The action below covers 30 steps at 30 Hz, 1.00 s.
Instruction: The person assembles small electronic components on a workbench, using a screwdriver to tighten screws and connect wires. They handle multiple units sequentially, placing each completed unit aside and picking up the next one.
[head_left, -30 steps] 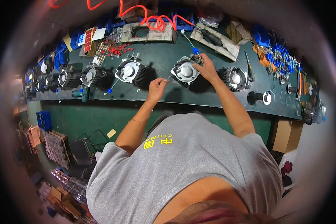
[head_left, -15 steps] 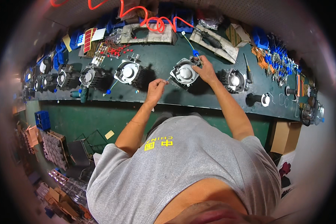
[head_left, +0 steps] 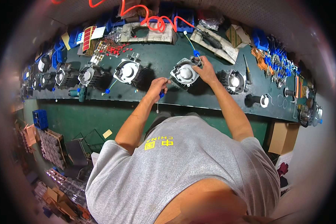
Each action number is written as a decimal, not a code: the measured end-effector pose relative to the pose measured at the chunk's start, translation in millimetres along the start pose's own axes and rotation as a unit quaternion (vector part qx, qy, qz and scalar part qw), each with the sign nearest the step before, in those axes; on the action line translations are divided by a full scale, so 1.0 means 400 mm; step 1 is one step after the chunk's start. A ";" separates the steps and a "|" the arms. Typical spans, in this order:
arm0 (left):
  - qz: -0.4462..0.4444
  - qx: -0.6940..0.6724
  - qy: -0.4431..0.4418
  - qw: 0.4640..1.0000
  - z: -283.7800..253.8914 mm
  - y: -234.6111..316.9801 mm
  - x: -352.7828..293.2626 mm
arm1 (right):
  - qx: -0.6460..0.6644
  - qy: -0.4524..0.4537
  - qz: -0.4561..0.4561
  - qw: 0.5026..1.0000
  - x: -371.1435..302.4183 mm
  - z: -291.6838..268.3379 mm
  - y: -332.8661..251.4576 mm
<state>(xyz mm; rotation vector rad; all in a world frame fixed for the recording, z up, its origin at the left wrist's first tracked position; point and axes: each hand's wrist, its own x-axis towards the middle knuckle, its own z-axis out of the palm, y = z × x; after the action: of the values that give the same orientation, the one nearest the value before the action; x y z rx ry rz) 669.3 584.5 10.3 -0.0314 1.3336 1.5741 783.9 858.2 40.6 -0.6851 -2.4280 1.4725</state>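
Finned housing (head_left: 185, 73) shines silver; left grip (head_left: 158, 88) holds beaded lead (head_left: 161, 94); right grip (head_left: 205, 70) unclear.

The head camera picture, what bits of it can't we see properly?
All in the head view:
- The left hand's fingertip grip: too small to tell exactly what it pinches; fingers cover part of the blue-beaded wire.
- The right hand's far fingertips: hidden behind the hand itself, beside the middle metal housing.
- The red coiled hose's far end: cut off by the top edge.
- The farthest-left housings: small and blurred near the dark rim.
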 end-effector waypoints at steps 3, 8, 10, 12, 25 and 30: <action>0.003 0.046 -0.023 0.999 -0.004 -0.006 0.017 | 0.000 0.001 0.001 1.000 0.001 0.001 0.000; 0.072 0.109 -0.002 0.991 0.000 -0.008 0.029 | -0.002 0.003 0.000 1.000 0.000 0.000 -0.007; 0.022 0.044 0.017 0.999 0.026 0.017 0.014 | -0.006 0.003 0.001 1.000 0.001 -0.003 -0.007; -0.040 0.002 -0.026 0.999 0.013 0.033 0.018 | -0.007 0.005 -0.003 1.000 0.002 -0.003 -0.008; -0.016 0.041 -0.045 0.998 0.001 0.022 0.040 | -0.018 0.002 -0.004 1.000 -0.005 -0.005 -0.023; 0.010 0.113 -0.034 0.993 0.000 0.039 0.040 | -0.006 0.001 -0.007 1.000 -0.004 -0.003 -0.014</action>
<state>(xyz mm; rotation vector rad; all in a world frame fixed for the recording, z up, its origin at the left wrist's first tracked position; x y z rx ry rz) 650.8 597.1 12.0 0.1736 1.4532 1.4200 784.4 856.2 46.1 -0.6716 -2.4370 1.4522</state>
